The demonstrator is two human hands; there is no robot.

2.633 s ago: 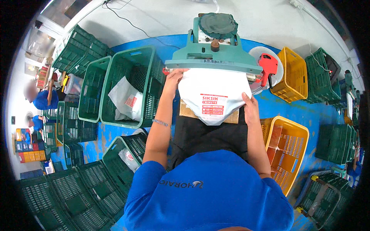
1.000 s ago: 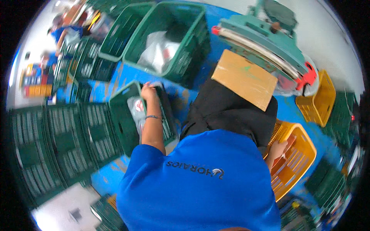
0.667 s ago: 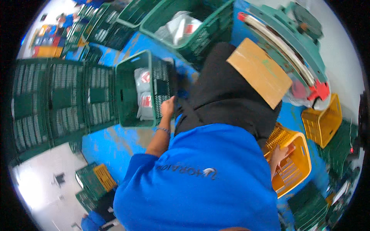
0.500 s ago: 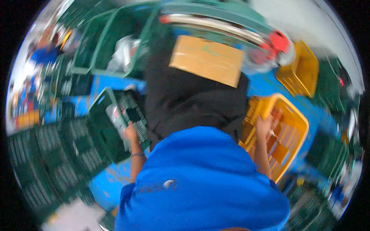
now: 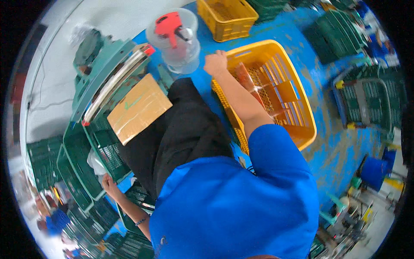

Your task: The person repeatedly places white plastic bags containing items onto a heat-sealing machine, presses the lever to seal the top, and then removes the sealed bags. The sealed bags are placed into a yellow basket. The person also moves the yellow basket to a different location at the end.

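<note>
My right hand (image 5: 215,64) is closed at the near-left corner of a yellow plastic crate (image 5: 312,125), its fingers curled against the rim. Inside the crate lie orange-brown flat packs (image 5: 246,77) with clear wrap. My left hand (image 5: 109,185) hangs by the rim of a large green crate (image 5: 74,179), fingers curled, right beside a whitish plastic bag (image 5: 95,164). Whether it grips the bag is unclear. A flat cardboard piece (image 5: 140,110) rests by my knees, at the edge of my black-trousered lap.
A teal frame with a long pale bar (image 5: 114,82) stands past the cardboard. Beside it, a clear bucket (image 5: 189,49) bears a red object (image 5: 169,26). Another yellow crate (image 5: 235,26) is farther off. A cart with a metal handle (image 5: 364,103) stands at right on the blue floor (image 5: 327,142).
My view has turned to the right. My left hand has left the smaller green crate for the larger one's rim. My right arm now reaches farther out along the yellow crate.
</note>
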